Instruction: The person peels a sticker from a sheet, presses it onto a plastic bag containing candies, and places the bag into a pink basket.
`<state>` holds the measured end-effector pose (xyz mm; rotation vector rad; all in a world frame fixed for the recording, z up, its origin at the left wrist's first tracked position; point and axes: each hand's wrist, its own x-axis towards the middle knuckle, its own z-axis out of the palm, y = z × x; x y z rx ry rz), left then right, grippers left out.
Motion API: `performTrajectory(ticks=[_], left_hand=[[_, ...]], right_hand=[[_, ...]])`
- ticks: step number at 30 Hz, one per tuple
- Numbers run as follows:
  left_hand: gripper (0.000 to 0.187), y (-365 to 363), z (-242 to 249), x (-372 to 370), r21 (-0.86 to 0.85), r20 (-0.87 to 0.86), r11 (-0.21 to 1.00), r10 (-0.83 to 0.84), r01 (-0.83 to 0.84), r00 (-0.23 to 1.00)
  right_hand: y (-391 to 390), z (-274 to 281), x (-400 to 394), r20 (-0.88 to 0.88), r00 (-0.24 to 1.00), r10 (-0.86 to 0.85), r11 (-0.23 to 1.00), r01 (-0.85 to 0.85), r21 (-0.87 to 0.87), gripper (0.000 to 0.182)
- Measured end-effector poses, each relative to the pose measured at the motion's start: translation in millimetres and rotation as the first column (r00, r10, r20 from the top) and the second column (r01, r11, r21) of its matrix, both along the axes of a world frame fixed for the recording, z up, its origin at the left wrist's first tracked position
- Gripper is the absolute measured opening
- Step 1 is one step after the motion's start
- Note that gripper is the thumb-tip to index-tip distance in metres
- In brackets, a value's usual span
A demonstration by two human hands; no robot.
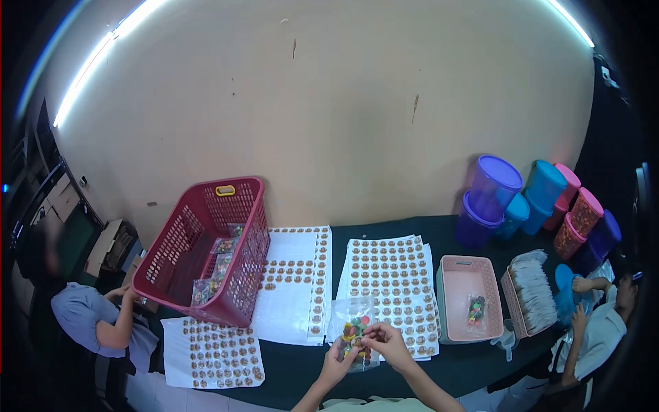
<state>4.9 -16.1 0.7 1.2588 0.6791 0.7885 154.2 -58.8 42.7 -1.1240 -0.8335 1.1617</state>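
- The left hand (335, 366) is gripping the clear bag (353, 317) from below, probably steadying its film against wrinkles.
- The right hand (387, 343) is pinching near its front; light fingertip pressure is likely working best.
- Beyond, the sticker sheet (394, 279) is lying flat.

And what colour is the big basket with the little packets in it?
The basket is dark red, with a yellow handle. It shows in the head view.
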Motion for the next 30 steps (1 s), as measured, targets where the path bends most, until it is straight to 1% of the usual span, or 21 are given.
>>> performTrajectory(ticks=[1, 3, 5, 6, 9, 14, 19, 21, 22, 24, 25, 27, 28, 30], left_hand=[[0.04, 1, 5, 2, -0.008, 0.054, 1.0, 0.006, -0.006, 0.999], [0.04, 3, 8, 3, 0.0, 0.042, 1.0, 0.01, -0.01, 0.999], [0.04, 5, 10, 4, 0.039, 0.023, 0.999, 0.006, -0.007, 1.0], [0.04, 6, 11, 4, 0.041, 0.012, 0.999, 0.0, 0.0, 1.0], [0.04, 4, 16, 6, -0.008, 0.045, 1.0, 0.007, -0.007, 0.999], [0.041, 7, 5, 2, -0.01, 0.036, 1.0, -0.02, 0.02, 0.999], [0.043, 5, 14, 1, 0.012, 0.024, 0.999, -0.046, 0.046, 0.999], [0.045, 4, 15, 1, 0.012, 0.053, 0.998, -0.063, 0.063, 0.997], [0.045, 4, 16, 0, 0.012, 0.053, 0.998, -0.063, 0.062, 0.997], [0.046, 4, 17, -2, 0.031, 0.002, 0.997, -0.064, 0.064, 0.998], [0.046, 4, 18, -2, 0.029, 0.002, 0.998, -0.064, 0.064, 0.998], [0.045, 4, 20, -3, 0.027, 0.018, 0.996, -0.081, 0.081, 0.997], [0.045, 4, 21, -4, 0.027, 0.016, 0.996, -0.081, 0.081, 0.997], [0.043, 3, 23, -5, 0.048, -0.075, 0.996, -0.071, 0.075, 0.995]], right_hand=[[1, 3, 2, -0.021, 1.0, 0.014, 1.0, -0.014, -0.003, 0.018], [1, 10, 4, -0.045, 0.999, 0.012, 1.0, -0.013, -0.027, 0.019], [2, 13, 5, -0.064, 0.998, 0.017, 1.0, -0.016, 0.022, 0.019], [2, 14, 5, -0.056, 0.998, 0.006, 1.0, -0.005, 0.019, 0.019], [1, 19, 6, -0.077, 0.997, 0.023, 1.0, -0.024, -0.013, 0.018], [1, 16, 6, -0.059, 0.998, 0.006, 1.0, -0.006, -0.008, 0.018], [2, 19, 6, -0.043, 0.999, -0.001, 1.0, 0.001, -0.001, 0.018], [3, 13, 7, 0.059, 0.998, -0.009, 1.0, 0.008, 0.016, 0.019], [3, 12, 7, 0.06, 0.998, -0.008, 1.0, 0.007, 0.016, 0.019], [3, 11, 6, 0.132, 0.991, -0.023, 1.0, 0.022, 0.01, 0.019], [2, 12, 6, 0.132, 0.991, -0.023, 1.0, 0.022, 0.009, 0.019], [0, 16, 4, 0.2, 0.979, -0.043, 0.999, 0.044, 0.0, 0.02], [1, 16, 4, 0.199, 0.979, -0.043, 0.999, 0.044, 0.0, 0.02], [1, 17, 5, 0.248, 0.968, -0.047, 0.999, 0.048, 0.003, 0.021]])
